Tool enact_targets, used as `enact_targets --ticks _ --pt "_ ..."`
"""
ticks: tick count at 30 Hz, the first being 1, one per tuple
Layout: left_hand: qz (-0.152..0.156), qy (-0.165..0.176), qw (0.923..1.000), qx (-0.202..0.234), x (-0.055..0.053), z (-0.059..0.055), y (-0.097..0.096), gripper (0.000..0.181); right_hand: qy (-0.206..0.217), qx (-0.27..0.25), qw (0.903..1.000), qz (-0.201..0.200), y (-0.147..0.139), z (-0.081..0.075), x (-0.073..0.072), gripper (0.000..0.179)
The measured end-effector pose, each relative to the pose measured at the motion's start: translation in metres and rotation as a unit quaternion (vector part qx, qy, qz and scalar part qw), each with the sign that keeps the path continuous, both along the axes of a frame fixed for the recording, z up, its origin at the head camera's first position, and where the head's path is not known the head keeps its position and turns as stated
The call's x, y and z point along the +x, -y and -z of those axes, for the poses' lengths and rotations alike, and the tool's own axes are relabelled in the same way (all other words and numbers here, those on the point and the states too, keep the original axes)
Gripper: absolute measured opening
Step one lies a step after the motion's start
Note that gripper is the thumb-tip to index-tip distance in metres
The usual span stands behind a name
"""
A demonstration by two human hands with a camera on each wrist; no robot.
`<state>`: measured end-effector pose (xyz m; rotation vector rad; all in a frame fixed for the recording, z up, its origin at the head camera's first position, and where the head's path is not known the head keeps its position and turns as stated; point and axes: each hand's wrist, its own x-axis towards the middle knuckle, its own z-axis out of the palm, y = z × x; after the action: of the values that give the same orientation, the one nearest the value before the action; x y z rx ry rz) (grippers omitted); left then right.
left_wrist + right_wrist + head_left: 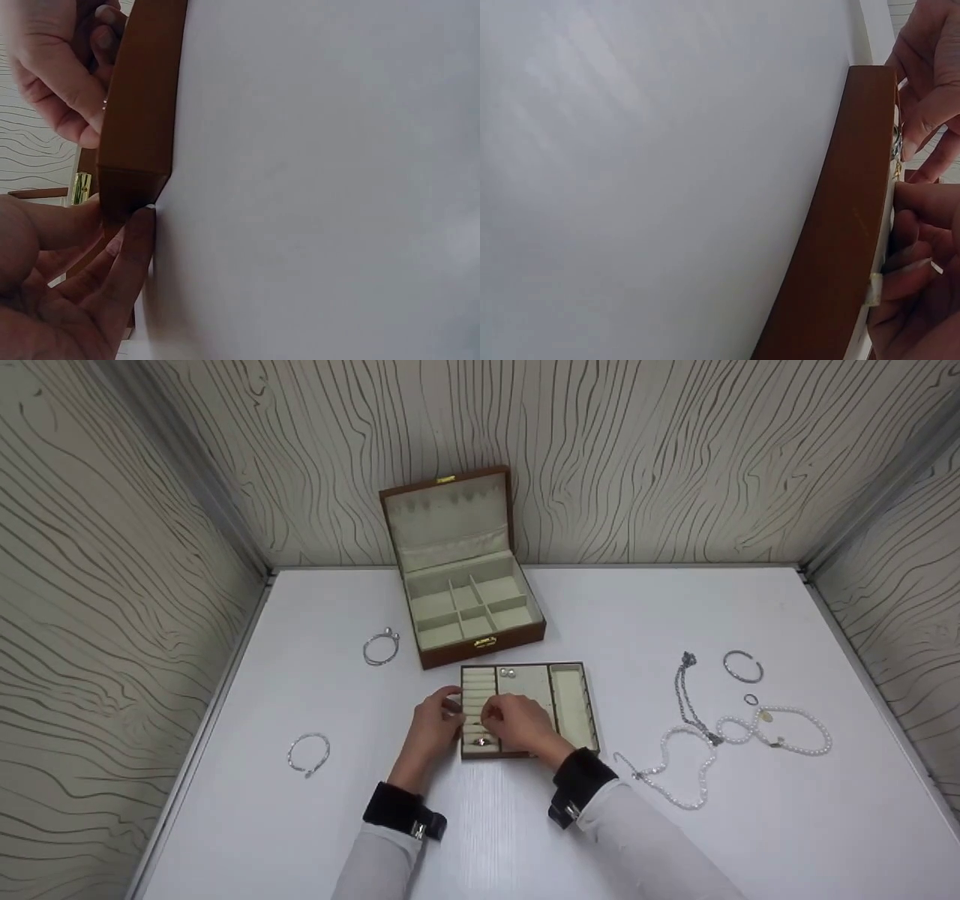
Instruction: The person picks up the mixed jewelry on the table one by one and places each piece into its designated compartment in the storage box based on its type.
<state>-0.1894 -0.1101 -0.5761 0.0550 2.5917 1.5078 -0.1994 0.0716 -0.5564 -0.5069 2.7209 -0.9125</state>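
Observation:
A brown jewelry tray (525, 690) with cream ring rolls lies in front of me. My left hand (435, 726) grips its left side; in the left wrist view the fingers (135, 244) bend around the tray's corner. My right hand (521, 721) reaches over the ring rolls, fingers bent and fingertips down at the slots. What lies between those fingertips is hidden. A ring (482, 742) sits in the front rolls, just below the right fingertips. Two pearl earrings (508, 672) sit at the back of the tray's middle panel.
Behind the tray stands an open brown jewelry box (484, 641) with divided compartments. Bracelets (381, 648) lie to the left. To the right are a silver chain (680, 690), pearl necklaces (705, 780), a bangle (742, 666) and a small ring (751, 700).

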Motion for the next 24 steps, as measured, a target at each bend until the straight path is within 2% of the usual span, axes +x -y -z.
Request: enact_targets --ticks 8,16,20,24 --pt "0.0 -0.003 1.0 0.005 0.0 0.002 0.0 0.043 0.012 -0.051 0.9979 -0.038 -0.012 0.004 0.002 0.013" --pt "-0.007 0.009 0.9999 0.009 -0.001 0.003 0.0 0.043 0.042 -0.135 0.987 -0.077 -0.037 -0.003 0.011 0.028" --pt "-0.01 0.012 0.9998 0.008 -0.001 0.002 -0.001 0.043 0.035 -0.151 0.9852 -0.074 -0.057 -0.012 0.017 0.03" --pt "-0.011 0.007 0.9999 -0.001 -0.001 0.001 -0.002 0.043 0.024 -0.155 0.9866 -0.043 -0.084 -0.02 0.02 0.031"
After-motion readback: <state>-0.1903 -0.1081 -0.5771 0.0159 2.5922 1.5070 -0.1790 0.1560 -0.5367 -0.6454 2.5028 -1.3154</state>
